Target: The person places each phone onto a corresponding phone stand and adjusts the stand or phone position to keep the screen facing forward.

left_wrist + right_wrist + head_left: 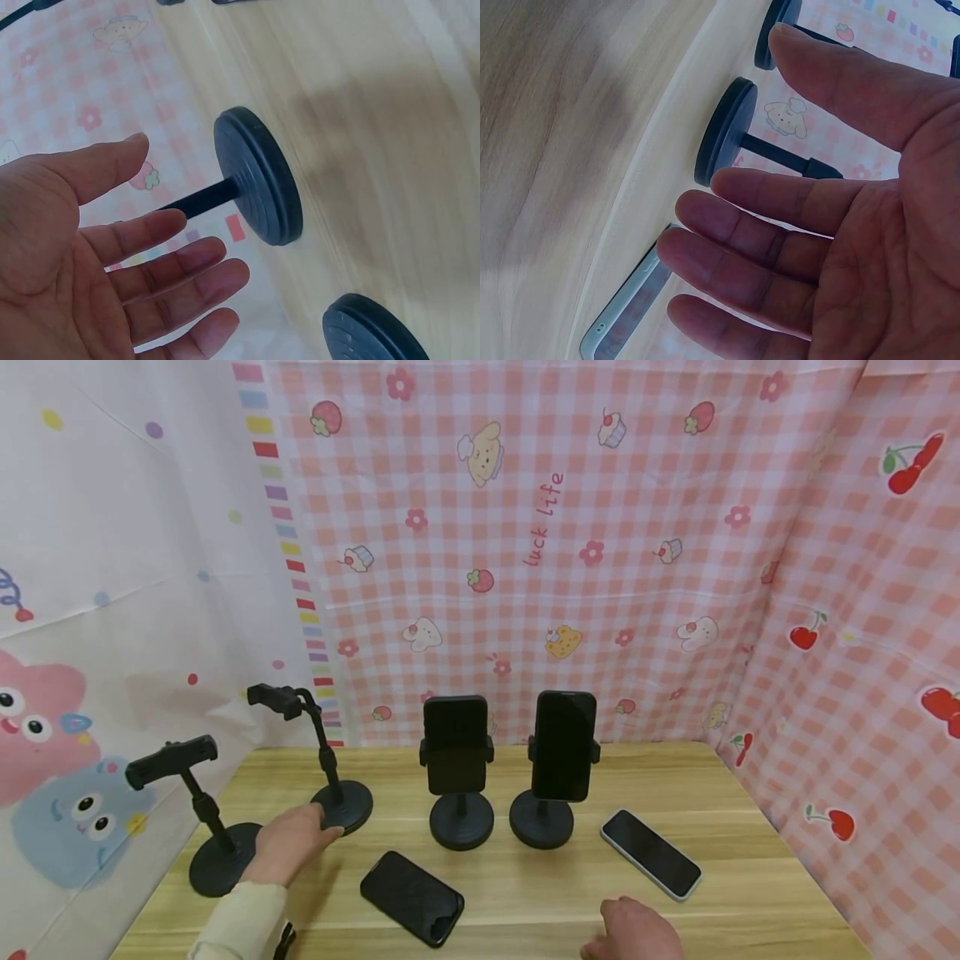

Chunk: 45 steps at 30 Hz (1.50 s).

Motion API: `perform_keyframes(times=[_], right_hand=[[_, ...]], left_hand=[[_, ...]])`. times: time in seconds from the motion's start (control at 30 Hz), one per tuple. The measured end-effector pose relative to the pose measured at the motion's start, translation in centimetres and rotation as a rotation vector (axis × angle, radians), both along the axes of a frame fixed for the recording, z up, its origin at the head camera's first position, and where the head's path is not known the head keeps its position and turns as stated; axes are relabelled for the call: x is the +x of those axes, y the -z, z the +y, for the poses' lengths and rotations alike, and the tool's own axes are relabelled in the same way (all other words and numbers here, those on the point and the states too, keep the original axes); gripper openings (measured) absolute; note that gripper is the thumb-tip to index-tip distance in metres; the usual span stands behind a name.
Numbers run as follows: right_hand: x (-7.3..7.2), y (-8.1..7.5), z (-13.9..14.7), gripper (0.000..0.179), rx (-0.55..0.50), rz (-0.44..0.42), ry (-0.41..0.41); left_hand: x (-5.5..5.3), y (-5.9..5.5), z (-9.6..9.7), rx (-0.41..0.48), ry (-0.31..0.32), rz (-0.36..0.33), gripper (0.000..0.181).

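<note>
My left hand (pixel 292 843) reaches toward a black phone stand (pixel 328 760) at the back left. In the left wrist view that hand (pixel 150 262) has its fingers spread, apart from the stand's round base (pixel 259 176). To its left is another phone stand (pixel 206 810) with no phone on it. My right hand (pixel 633 931) hovers near the front edge; the right wrist view shows its palm (pixel 877 247) and relaxed fingers holding nothing. The nearest thing to it is a white-edged phone (pixel 651 854). A black phone (pixel 412 897) lies flat between the hands.
Two more stands at the back middle each hold an upright phone, the left phone (pixel 456 745) and the right phone (pixel 565 746). The wooden table (pixel 525 893) meets a pink checked cloth (pixel 525 593) behind and a white patterned cloth (pixel 150 610) on the left.
</note>
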State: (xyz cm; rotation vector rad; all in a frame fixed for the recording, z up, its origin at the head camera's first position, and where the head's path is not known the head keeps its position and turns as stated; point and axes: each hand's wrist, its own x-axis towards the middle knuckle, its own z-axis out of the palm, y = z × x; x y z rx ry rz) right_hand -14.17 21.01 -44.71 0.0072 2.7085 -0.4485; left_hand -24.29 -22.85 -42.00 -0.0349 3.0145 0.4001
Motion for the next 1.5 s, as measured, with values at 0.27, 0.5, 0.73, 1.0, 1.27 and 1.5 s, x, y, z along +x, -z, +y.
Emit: perform_keyframes(times=[0.27,0.5,0.73,1.0,1.27,1.5], right_hand=[[0.1,0.2,-0.3,0.04,0.01,0.012,-0.008],[0.2,0.2,-0.3,0.038,0.016,0.023,-0.024],[0.3,-0.2,-0.2,0.039,0.014,0.002,-0.026],[0.3,0.0,-0.4,0.035,-0.007,-0.008,-0.023],[0.7,-0.3,-0.5,0.033,0.006,0.017,-0.044],[0.8,-0.1,-0.6,0.032,0.013,0.04,-0.053]], left_hand=[[-0.9,-0.4,-0.8,0.013,-0.018,-0.026,0.043],[-1.5,-0.6,-1.0,0.036,-0.025,0.044,0.053],[-2.1,-0.9,-1.5,0.027,-0.029,0.088,0.053],[-2.9,-1.9,-1.8,0.027,-0.036,0.171,0.057],[-3.7,-2.4,-1.8,0.061,-0.042,0.245,0.059],[-4.6,-2.3,-1.5,0.117,-0.08,0.262,0.056]])
